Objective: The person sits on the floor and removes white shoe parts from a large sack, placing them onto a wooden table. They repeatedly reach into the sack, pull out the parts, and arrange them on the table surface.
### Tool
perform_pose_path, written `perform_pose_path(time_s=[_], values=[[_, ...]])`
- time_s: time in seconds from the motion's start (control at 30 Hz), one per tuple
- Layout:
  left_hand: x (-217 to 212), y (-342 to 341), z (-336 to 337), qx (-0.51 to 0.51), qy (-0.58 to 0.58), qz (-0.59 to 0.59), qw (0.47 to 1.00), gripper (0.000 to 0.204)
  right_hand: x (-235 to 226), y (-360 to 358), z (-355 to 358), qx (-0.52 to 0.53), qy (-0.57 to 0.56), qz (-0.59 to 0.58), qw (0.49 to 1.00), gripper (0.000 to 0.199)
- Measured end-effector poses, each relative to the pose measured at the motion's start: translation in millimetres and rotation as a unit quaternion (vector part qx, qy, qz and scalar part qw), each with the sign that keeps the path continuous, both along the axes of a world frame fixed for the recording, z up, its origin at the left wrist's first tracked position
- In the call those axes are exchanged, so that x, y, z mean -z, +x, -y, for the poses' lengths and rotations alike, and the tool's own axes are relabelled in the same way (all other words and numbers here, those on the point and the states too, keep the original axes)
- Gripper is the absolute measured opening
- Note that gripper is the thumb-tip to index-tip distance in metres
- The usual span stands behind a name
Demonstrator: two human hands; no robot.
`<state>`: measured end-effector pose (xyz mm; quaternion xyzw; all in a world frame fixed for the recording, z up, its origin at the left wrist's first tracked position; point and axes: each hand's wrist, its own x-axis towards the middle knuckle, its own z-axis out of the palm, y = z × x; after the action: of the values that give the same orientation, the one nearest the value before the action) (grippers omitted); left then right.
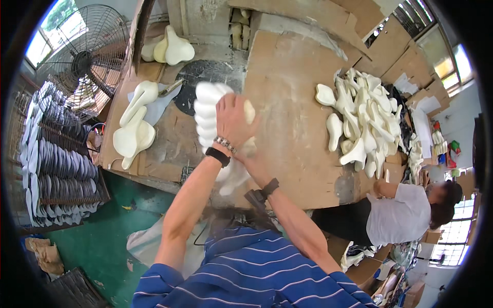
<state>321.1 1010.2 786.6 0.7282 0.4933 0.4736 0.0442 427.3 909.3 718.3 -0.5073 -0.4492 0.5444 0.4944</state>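
Just above the middle, a row of white bicycle saddle foam pads (205, 117), packed against each other, is slightly blurred by motion. Across its right side lies my left hand (233, 119), a beaded bracelet and a dark band on its wrist; its fingers curl over the pads and hold them. My right hand (250, 158) is lower, against the near right part of the row. It is smeared and its fingers are hidden behind the pads and my left wrist. Some pale pads (233, 177) show beneath my wrists, and a cream-coloured end (249, 112) juts out beside my left hand.
Cardboard (287, 128) covers the worktable. A large heap of saddle pads (364, 120) lies right; a few pads (134, 134) lie left, others (177, 46) at the back. A fan (82, 64) and a rack of saddle-shaped pieces (64, 159) stand left. Another person (400, 213) is at right.
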Motion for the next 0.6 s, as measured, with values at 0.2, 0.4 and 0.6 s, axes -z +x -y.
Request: perform_pose_path(time_s=[0.2,0.4,0.6], values=[[-168.8,-30.7,-7.4,-0.003,0.2,-0.194,0.96,0.051,-101.1,-63.3,-51.7,-0.036,0.064,-0.046,0.996,0.023],[-268.3,-57.6,-10.0,0.002,0.234,-0.346,0.908,0.048,-206.4,-109.6,-52.3,-0.147,0.113,-0.278,0.943,0.027],[-269.3,-83.8,-32.7,-0.001,0.166,-0.315,0.935,0.047,-234.4,-89.3,-51.2,-0.273,-0.01,-0.29,0.917,0.044]])
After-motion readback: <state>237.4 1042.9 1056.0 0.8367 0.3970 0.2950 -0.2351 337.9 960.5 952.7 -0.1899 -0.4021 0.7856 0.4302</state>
